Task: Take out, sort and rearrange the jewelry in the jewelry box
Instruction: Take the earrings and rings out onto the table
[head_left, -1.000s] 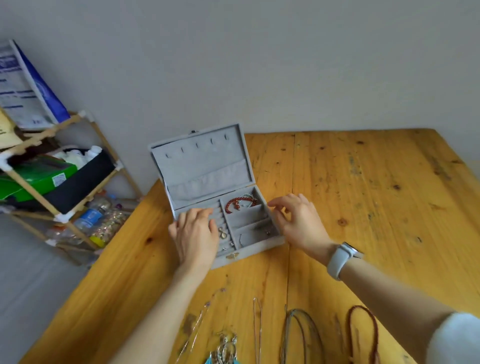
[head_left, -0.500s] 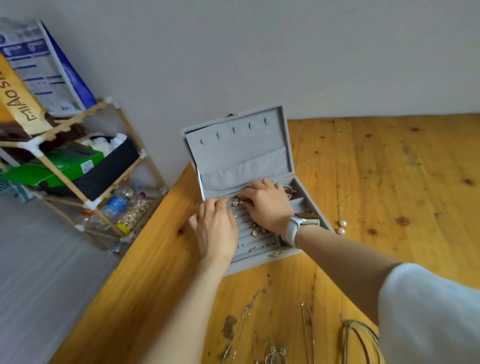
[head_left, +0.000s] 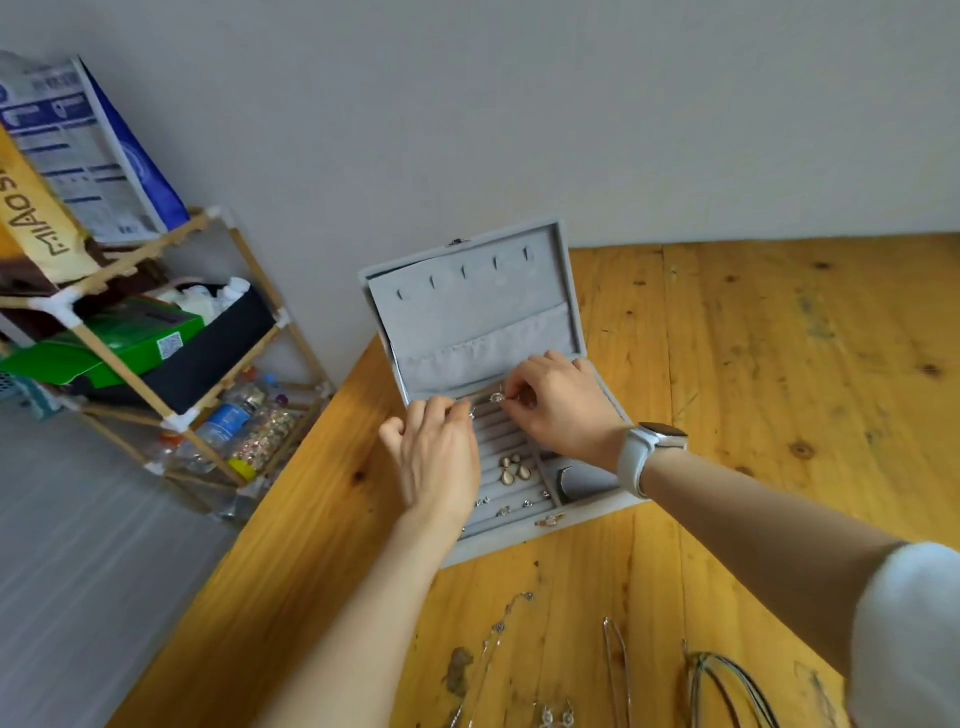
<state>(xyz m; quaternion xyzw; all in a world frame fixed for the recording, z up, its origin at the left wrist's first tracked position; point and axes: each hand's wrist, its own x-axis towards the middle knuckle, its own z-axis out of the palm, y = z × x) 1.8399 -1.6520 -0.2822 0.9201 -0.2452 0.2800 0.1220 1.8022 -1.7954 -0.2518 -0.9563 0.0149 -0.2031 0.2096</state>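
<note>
A grey velvet-lined jewelry box (head_left: 545, 332) sits open on the knotty orange-brown wooden tabletop (head_left: 779, 364), lid upright near the wall. The right hand (head_left: 558, 410), a white smartwatch (head_left: 647, 449) on its wrist, pinches a small silvery ring (head_left: 497, 398) over the far ring-roll rows. The left hand (head_left: 436, 457) rests on the box's left side, fingertips curled; what its grip holds I cannot tell. Pale drop earrings (head_left: 514, 467) lie in the rolls. Thin silver chains (head_left: 498, 629) lie on the tabletop nearer the person.
</note>
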